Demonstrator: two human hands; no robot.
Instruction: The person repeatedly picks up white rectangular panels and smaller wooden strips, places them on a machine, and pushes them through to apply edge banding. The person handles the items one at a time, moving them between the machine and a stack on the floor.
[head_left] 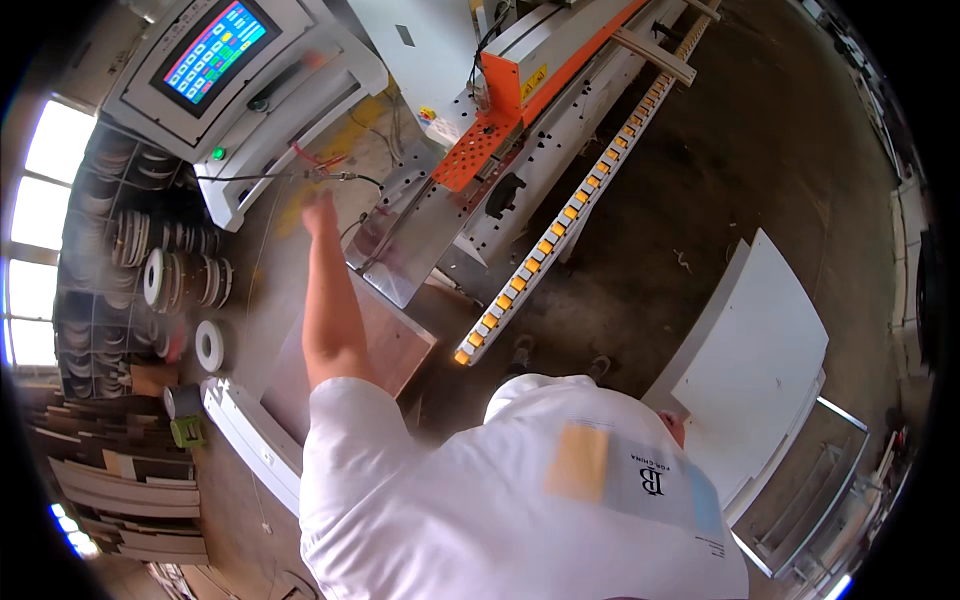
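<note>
My left arm reaches forward, and my left hand (320,214) is over the floor between the control cabinet and the machine bed. It is blurred, so its fingers do not show clearly. Just beyond it are a red-handled hose fitting (322,168) and a dark hose; I cannot tell whether the hand touches them. My right hand (674,428) is low at my right side, mostly hidden by my white shirt. It is at the near left edge of a large white panel (755,365), and its grip on the panel cannot be made out.
A control cabinet with a lit screen (215,55) stands far left. Ahead is a machine with an orange perforated guard (470,155). A rail with yellow rollers (545,245) runs diagonally ahead of me. Edge-band rolls (165,280) fill a rack at left, above stacked boards (130,490).
</note>
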